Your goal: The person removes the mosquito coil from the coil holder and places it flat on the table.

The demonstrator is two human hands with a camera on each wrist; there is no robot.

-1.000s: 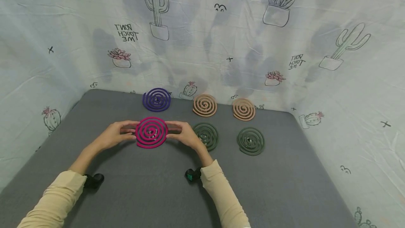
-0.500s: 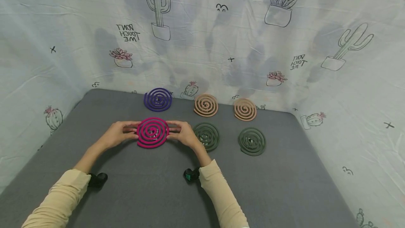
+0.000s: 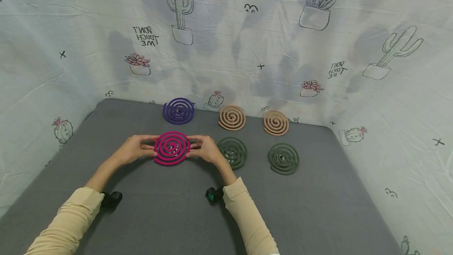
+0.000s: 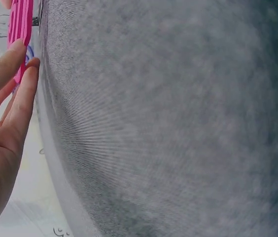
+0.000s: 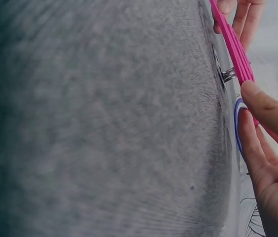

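Head view: the left hand (image 3: 134,149) and right hand (image 3: 207,149), both nearly closed, are pinching the pink coil (image 3: 172,146) at nine and three o'clock, above the bench (image 3: 170,211). A purple coil (image 3: 178,111) is lying at twelve o'clock, a green coil (image 3: 232,152) at three.

Left wrist view: thumb and fingers are gripping the rim.

Right wrist view: a metal stand (image 5: 228,74) is showing beneath.

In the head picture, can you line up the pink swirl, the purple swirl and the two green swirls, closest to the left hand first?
From the left hand:
1. Pink swirl: right in its grip.
2. Purple swirl: behind the pink one.
3. Left green swirl: to the right of the pink one.
4. Right green swirl: farthest to the right.
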